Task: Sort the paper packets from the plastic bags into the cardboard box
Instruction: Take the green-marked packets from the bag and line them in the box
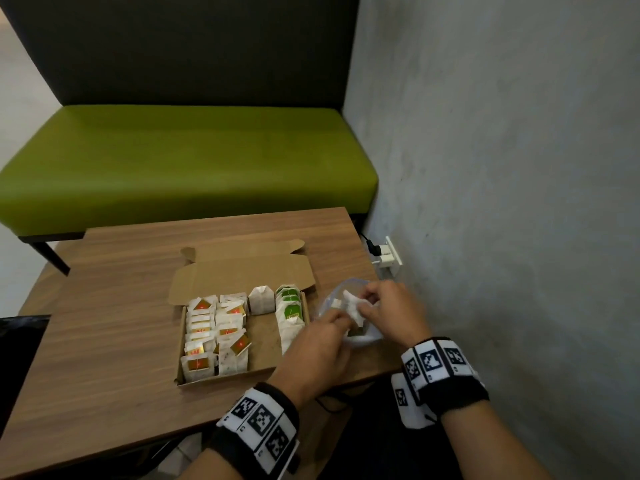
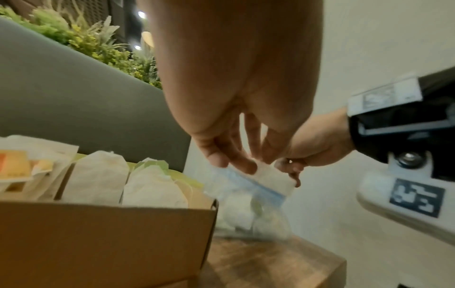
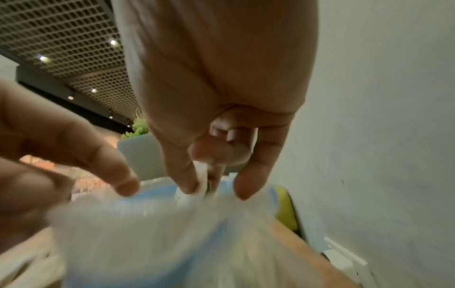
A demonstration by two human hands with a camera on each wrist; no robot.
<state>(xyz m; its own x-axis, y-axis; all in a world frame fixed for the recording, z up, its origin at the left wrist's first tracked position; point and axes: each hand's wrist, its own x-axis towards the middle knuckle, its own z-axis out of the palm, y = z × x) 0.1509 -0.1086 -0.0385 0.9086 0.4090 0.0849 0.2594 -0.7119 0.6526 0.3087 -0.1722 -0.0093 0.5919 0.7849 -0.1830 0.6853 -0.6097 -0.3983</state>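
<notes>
Clear plastic with a blue zip strip — the bag (image 1: 349, 317) sits at the right of centre in the head view, on the wooden table (image 1: 114, 341) just beside the right wall of the cardboard box (image 1: 242, 370). Both hands meet over its mouth. The left hand (image 1: 318, 344) pinches a white paper packet (image 2: 273, 178) and the bag's rim between thumb and curled fingers. The right hand (image 1: 391, 313) has its fingers curled down into the opening, thumb and forefinger nipping a scrap of white packet (image 3: 200, 175); the wrist view is blurred lower down. In the box, left of centre, packets stand in rows — red-and-gold ones (image 1: 207, 334) at the left, plain white (image 1: 260, 299) in the middle, green-labelled (image 1: 291, 303) at the right.
</notes>
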